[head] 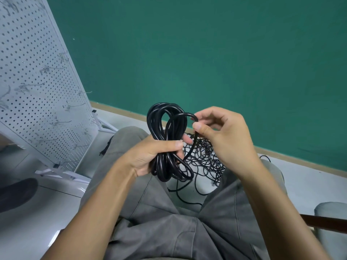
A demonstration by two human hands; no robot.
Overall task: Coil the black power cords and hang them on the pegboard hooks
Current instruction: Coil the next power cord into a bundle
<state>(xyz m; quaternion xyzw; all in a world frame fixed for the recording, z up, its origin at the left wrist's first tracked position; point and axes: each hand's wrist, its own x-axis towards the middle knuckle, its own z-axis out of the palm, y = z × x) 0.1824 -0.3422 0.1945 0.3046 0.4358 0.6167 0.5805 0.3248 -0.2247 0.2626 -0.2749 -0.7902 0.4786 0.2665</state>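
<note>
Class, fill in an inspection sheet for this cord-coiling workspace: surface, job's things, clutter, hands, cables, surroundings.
Surface: pale grey floor.
Job's things: coiled black cord; white pegboard standing at left, hooks bare where visible.
Clutter: dark shape on the floor at left, unclear.
Hands: left hand grips the coil's middle; right hand pinches a loose loop.
Cables: tangled black cords on the floor between the knees.
Surroundings: green wall; grey trousers.

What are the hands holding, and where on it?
The left hand grips the coiled black cord around the middle of its loops. The right hand pinches the cord's loose loop near its top.
</note>
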